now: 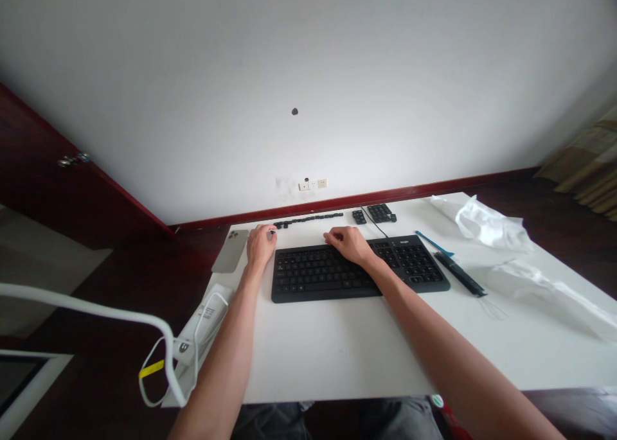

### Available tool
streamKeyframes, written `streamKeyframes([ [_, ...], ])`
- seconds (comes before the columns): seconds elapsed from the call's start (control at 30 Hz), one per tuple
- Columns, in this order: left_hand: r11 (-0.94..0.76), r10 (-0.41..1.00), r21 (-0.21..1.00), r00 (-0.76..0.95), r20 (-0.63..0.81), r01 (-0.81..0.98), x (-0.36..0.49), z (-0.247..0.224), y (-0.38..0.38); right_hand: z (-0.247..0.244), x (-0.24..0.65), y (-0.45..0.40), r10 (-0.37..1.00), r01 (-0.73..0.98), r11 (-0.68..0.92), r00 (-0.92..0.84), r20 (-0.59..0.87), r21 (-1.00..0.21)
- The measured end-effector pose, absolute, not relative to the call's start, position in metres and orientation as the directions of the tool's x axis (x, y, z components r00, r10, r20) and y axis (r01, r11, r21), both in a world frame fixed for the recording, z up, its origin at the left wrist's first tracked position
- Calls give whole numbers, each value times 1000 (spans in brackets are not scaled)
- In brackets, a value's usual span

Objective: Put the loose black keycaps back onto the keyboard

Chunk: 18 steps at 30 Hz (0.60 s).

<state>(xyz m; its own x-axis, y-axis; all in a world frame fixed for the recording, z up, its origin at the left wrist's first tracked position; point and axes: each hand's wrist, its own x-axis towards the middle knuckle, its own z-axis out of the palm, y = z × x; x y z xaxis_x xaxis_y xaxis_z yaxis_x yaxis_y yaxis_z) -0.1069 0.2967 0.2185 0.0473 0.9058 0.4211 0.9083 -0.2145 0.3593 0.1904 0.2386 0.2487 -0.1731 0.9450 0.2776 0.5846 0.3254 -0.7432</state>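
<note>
Keyboard (313, 276), black and full-width, lies flat beneath our right hand (350, 244), with our right forearm crossing over its keys. We have that hand's fingers curled, thumb and forefinger close together above the board's far edge; whether they pinch anything, we cannot tell. Our left hand (261, 244) is bent just beyond the keyboard's far left corner, its fingertips drawn in near a small dark bit too tiny for us to name or to call held. From beside our left fingertips, a row of keycaps (313, 219) runs rightward past our right hand on its far side. Beyond and right of our right hand we see a small keycap cluster (358, 217) and a larger keycap block (380, 213). Farther right of that hand lie a blue tool (434, 243), a black tool (460, 275) with thin wire loops, and clear plastic wrapping (496, 225). Just left of our left hand rests a phone (231, 250), and nearer us, a white power strip (205, 315)
</note>
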Motion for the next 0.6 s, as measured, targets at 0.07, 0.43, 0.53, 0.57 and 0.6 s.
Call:
streamKeyframes([
  [0.07, -216, 902, 358, 46, 429, 908, -107, 220, 295, 249, 190, 239, 947, 584, 321, -170, 274, -746],
  [0.43, -170, 911, 429, -24, 412, 887, -110, 218, 296, 248, 191, 240, 945, 580, 325, -176, 275, -746],
  [0.53, -128, 919, 468, -74, 388, 874, -112, 217, 298, 247, 191, 240, 945, 584, 325, -171, 278, -744],
  [0.57, -124, 921, 473, -76, 381, 873, -112, 217, 297, 247, 191, 240, 945, 586, 325, -170, 280, -742],
  [0.6, -125, 923, 472, -72, 377, 873, -112, 217, 297, 248, 191, 240, 945, 588, 325, -169, 280, -741],
])
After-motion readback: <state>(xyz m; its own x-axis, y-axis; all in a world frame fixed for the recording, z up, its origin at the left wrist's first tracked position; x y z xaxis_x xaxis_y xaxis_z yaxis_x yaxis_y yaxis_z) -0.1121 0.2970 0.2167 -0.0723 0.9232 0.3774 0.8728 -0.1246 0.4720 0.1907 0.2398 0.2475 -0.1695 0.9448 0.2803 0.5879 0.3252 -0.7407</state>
